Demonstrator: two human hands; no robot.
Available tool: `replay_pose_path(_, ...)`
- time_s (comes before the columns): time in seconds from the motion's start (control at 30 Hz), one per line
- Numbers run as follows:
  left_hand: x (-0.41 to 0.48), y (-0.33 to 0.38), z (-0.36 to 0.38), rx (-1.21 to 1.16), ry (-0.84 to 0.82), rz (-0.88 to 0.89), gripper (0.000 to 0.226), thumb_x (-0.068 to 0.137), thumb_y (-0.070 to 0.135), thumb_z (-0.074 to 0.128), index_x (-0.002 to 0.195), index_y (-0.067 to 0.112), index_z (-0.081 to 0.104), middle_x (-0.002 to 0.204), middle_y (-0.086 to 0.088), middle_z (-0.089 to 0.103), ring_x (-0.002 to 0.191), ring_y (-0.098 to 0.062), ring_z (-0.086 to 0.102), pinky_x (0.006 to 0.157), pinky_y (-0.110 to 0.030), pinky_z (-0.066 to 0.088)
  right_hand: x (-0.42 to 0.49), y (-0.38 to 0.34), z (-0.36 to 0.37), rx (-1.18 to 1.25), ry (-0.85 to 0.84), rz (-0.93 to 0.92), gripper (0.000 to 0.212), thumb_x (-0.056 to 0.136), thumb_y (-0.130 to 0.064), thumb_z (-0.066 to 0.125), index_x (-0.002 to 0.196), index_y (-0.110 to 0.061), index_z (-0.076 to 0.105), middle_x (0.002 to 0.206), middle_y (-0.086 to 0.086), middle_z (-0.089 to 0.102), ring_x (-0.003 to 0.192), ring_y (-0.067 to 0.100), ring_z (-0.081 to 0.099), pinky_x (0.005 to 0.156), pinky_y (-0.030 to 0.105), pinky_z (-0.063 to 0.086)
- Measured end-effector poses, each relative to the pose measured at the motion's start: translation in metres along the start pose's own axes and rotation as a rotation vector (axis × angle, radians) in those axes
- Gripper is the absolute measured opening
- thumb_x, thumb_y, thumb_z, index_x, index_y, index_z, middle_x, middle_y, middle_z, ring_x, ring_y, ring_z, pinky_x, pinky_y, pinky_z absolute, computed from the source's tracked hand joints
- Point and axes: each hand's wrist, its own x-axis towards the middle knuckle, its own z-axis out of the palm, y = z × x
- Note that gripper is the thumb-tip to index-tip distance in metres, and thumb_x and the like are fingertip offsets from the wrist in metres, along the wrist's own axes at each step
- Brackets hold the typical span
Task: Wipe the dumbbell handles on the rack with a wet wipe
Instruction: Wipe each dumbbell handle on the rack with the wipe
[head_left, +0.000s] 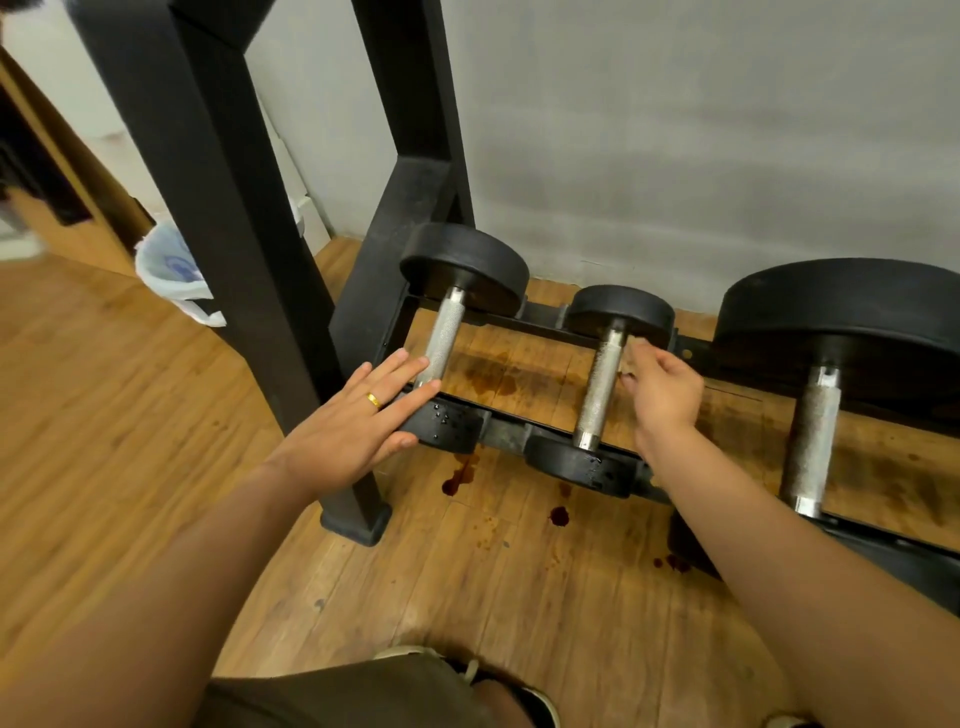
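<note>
A grey wall (675, 130) and wood-plank floor (104, 415) frame a black steel rack (218, 208), seen from above by a person crouched before its lowest tier. 3 dumbbells lie across the tier's rails, their knurled metal handles running front to back: the largest dumbbell (813, 441) at right, the left dumbbell (444, 338) against the rack's upright, and the smallest, the middle dumbbell (600, 389), between them.

The person's left hand (358, 415) lies flat with fingers straight and together, resting on the near weight of the left dumbbell, fingertips beside the lower end of its handle. The right hand (662, 389) is just to the right of the middle dumbbell's handle, fingers curled; motion blur makes it impossible to tell whether they pinch a wipe.

A bag-lined bin (171, 270) stands behind the rack's front post. Dark reddish stains (457, 478) spot the floor under and before the rack. A gold ring (373, 400) shows on the left hand.
</note>
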Motion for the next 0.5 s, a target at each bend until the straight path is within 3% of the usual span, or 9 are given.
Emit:
replay_pose_path(0.2,0.000,0.001,0.001,0.019,0.019,-0.001,0.061,0.108,0.053,0.022,0.163,0.027,0.019,0.171,-0.003,0.012,0.156,-0.015,-0.013,0.123,-0.051,0.002,0.006,-0.010,0.001,-0.040,0.025,0.025,0.008,0.094,-0.012,0.066,0.096,-0.018,0.072,0.097,-0.004,0.070,0.088,0.010,0.066,0.068,0.019,0.052)
replay_pose_path(0.37,0.001,0.000,0.000,0.015,0.012,0.002,0.061,0.108,0.053,0.021,0.163,0.027,0.018,0.171,-0.002,0.011,0.156,-0.012,-0.015,0.123,-0.051,0.002,0.010,-0.013,0.006,-0.017,0.063,0.047,0.009,0.095,-0.006,0.065,0.093,-0.013,0.071,0.088,-0.008,0.063,0.080,0.008,0.064,0.078,0.023,0.057)
replay_pose_path(0.5,0.001,0.001,-0.002,0.007,-0.003,0.001,0.061,0.107,0.053,0.020,0.162,0.027,0.017,0.171,-0.002,0.011,0.155,-0.011,-0.017,0.122,-0.048,-0.002,0.008,-0.007,0.006,0.032,0.061,0.047,0.012,0.096,-0.007,0.063,0.103,-0.012,0.071,0.097,-0.001,0.069,0.083,0.009,0.066,0.075,0.020,0.055)
